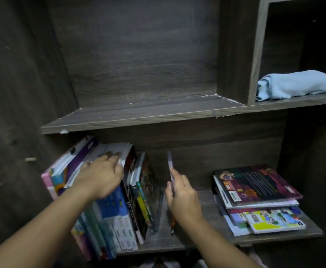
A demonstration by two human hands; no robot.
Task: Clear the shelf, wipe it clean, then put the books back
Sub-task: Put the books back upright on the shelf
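Both hands reach into the lower shelf (206,202) of a dark wooden shelving unit (23,74). The left hand (102,176) lies on top of a row of books (117,215) at the left end of that shelf; its fingers are stretched out flat over the white page edges, pressing on them rather than curling round anything. The row stands on edge and leans to the left; a black-spined book (130,190) and a few thin colourful ones form its right end.

The right hand (181,198) grips a thin dark book (169,167); the thumb sits on the near face and the fingers wrap the far edge. This book is held upright, just right of the leaning row and apart from it, with a narrow wedge of bare shelf board between them; whether its lower edge touches the board I cannot tell, since the hand and wrist cover it.

Further right on the same shelf, well apart from both hands, a stack of books (255,190) lies flat; the top one has a dark illustrated cover, and brighter covers stick out beneath it towards the front edge.

The upper shelf (139,115) runs above the hands; its front edge shows small pale chips. To the right of an upright divider (255,55), in the neighbouring compartment at the same level, a light blue cloth (295,84) lies rolled up near the front edge, far from either hand.
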